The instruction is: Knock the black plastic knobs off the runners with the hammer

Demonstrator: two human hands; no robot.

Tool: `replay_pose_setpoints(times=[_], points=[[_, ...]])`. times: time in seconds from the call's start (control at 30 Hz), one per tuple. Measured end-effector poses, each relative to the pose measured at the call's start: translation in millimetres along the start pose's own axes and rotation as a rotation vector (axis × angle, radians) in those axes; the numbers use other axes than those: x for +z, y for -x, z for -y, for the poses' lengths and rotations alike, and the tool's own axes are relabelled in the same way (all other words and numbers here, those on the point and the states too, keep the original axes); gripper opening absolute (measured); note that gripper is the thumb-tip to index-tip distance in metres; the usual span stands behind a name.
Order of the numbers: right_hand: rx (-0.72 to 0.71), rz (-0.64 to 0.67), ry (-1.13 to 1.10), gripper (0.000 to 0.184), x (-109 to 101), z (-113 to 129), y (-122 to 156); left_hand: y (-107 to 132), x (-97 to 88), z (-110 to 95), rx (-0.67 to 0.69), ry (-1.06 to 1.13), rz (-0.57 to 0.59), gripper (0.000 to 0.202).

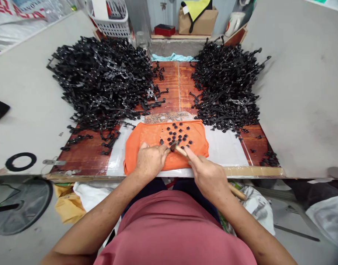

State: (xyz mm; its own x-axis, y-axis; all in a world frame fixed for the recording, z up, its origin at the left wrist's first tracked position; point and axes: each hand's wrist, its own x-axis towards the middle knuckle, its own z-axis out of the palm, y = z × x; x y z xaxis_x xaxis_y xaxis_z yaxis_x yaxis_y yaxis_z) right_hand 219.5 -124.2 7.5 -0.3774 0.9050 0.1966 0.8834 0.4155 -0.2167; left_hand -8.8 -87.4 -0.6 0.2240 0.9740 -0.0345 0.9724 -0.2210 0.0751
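My right hand (210, 176) is wrapped round a wooden-handled tool (181, 150) with a short dark head. The handle's rear end sticks out behind my palm. Opposite it, my left hand (150, 159) rests on an orange cloth (138, 138), fingers pinched on a small black part (169, 148) right beside the tool's head. My fingers hide most of that part. Several small round black pieces (180, 136) lie scattered on the cloth just beyond my fingertips.
Heaps of thin black plastic parts stand at the left (105, 77) and right (226, 81). Grey panels (298, 92) slope up on both sides of the reddish wooden table (169, 84). A white basket (112, 25), a cardboard box (198, 21) and a mug (234, 24) stand at the back.
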Motion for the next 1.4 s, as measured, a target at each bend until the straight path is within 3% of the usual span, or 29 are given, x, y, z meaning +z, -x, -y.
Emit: replay_pose_setpoints(times=[0.3,0.37,0.5,0.57,0.67,0.83,0.93,1.0,1.1,1.17,1.2,1.3,1.4], points=[[0.042,0.129,-0.001,0.056,0,3,-7,-1,-0.7,1,-0.022,0.125,0.001,0.04],[0.035,0.103,-0.155,0.053,-4,0,-8,-2,-5.6,9,-0.053,0.337,-0.008,0.038],[0.108,-0.116,-0.631,0.045,-15,-1,-12,-1,-24.0,27,-0.198,1.18,-0.028,0.031],[0.149,-0.132,-0.801,0.031,-17,5,-15,1,-33.2,29,-0.267,1.528,-0.028,0.033],[0.153,-0.057,-0.938,0.016,-16,22,-18,5,-39.0,22,-0.333,1.77,-0.006,0.046],[0.123,0.043,-1.09,0.023,-3,45,-19,11,-27.1,1,-0.327,1.927,0.006,0.049],[0.191,0.091,-1.221,0.015,2,45,-22,17,-21.1,1,-0.335,1.886,0.04,0.05],[0.269,0.132,-1.323,0.017,1,40,-25,25,-23.1,10,-0.339,1.687,0.048,0.056],[0.306,0.227,-1.454,0.026,-5,31,-28,39,-33.5,28,-0.282,1.047,-0.23,0.052],[0.293,0.279,-1.528,0.032,-9,28,-28,47,-39.8,34,-0.099,0.662,-0.396,0.042],[0.288,0.297,-1.561,0.034,-10,28,-27,51,-41.0,34,0.032,0.559,-0.407,0.039],[0.274,0.308,-1.627,0.035,-7,28,-24,58,-33.8,24,0.371,0.523,-0.241,0.042],[0.248,0.303,-1.627,0.037,-1,27,-19,63,-17.7,8,0.465,0.647,-0.116,0.055]])
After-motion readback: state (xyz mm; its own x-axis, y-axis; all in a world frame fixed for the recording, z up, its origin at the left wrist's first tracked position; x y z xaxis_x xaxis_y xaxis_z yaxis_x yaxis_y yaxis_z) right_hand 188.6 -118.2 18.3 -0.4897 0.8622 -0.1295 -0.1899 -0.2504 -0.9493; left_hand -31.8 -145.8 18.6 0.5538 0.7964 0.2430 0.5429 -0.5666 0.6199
